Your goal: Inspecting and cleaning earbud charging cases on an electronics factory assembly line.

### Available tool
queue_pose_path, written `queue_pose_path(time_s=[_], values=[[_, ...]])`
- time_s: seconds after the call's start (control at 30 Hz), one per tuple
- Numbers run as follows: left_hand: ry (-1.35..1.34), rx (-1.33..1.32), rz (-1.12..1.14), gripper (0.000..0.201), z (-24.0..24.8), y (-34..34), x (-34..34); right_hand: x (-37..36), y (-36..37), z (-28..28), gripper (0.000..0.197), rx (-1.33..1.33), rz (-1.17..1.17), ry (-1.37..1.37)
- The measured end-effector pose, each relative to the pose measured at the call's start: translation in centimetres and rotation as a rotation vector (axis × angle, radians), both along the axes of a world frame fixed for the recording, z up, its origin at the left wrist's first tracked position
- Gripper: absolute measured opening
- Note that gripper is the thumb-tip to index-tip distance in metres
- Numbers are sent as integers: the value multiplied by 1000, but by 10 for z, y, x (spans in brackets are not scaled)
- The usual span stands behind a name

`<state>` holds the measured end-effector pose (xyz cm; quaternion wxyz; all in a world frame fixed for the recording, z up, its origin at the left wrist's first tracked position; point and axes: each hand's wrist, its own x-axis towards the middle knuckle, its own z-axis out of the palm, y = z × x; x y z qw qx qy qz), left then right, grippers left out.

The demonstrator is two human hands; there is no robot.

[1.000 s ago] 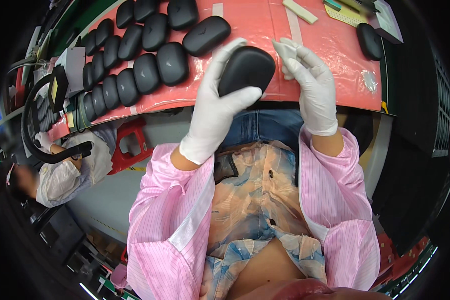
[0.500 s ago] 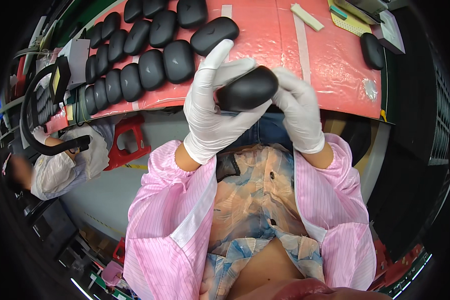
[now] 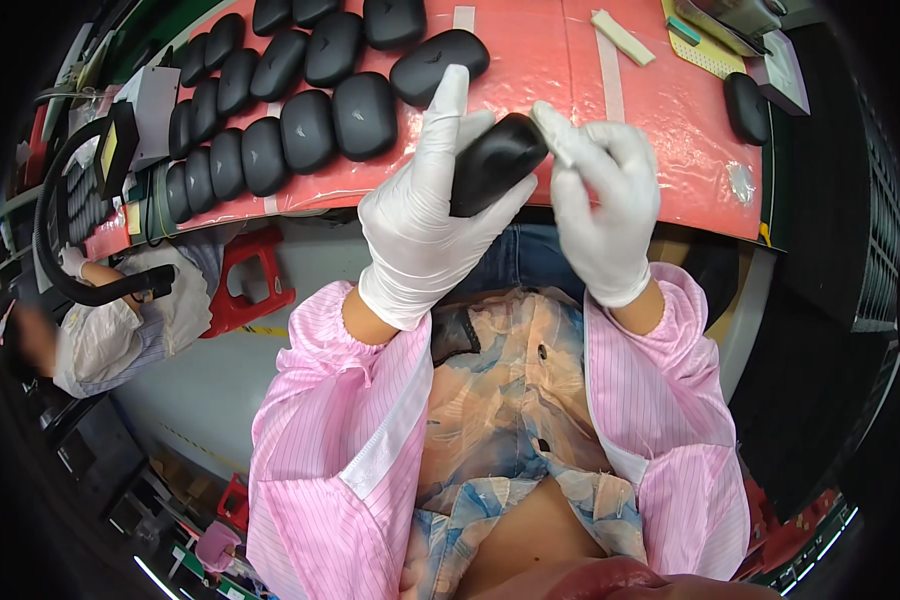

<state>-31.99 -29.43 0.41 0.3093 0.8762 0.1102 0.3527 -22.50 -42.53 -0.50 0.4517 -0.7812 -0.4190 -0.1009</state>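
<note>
My left hand (image 3: pixel 420 210), in a white glove, grips a smooth black rounded case (image 3: pixel 498 165) between thumb and fingers, its index finger pointing up. The case is held tilted above the table's near edge. Close to the case's right end is my right hand (image 3: pixel 607 195), also gloved in white. Its thumb and fingers are pinched together, and whatever they hold, if anything, blends with the glove. Several similar black cases (image 3: pixel 365 117) lie in slanting rows to the left on the red plastic-covered table (image 3: pixel 680 170). The nearest of them (image 3: pixel 440 67) lies just beyond my left fingertip.
A cream-coloured strip (image 3: pixel 622 38) lies at the far side. Further right are another black case (image 3: pixel 746 108), a yellow pad (image 3: pixel 705 50) and a white box (image 3: pixel 785 72). A lamp on a black bent arm (image 3: pixel 45 220) stands left. A co-worker (image 3: pixel 120 320) sits near a red stool (image 3: pixel 250 283).
My right hand has drawn back slightly from the case, its fingers now pinched by the case's right end. The case has tilted more steeply in my left hand.
</note>
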Motion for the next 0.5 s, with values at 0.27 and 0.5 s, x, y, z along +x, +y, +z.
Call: queue_pose_path(time_s=[0.27,0.5], values=[[77,-1958,-335,48,10,5,0,33,7,9,28,178,200,421],[35,-1952,-260,55,10,8,2,7,-12,-1,42,-5,489,-151]])
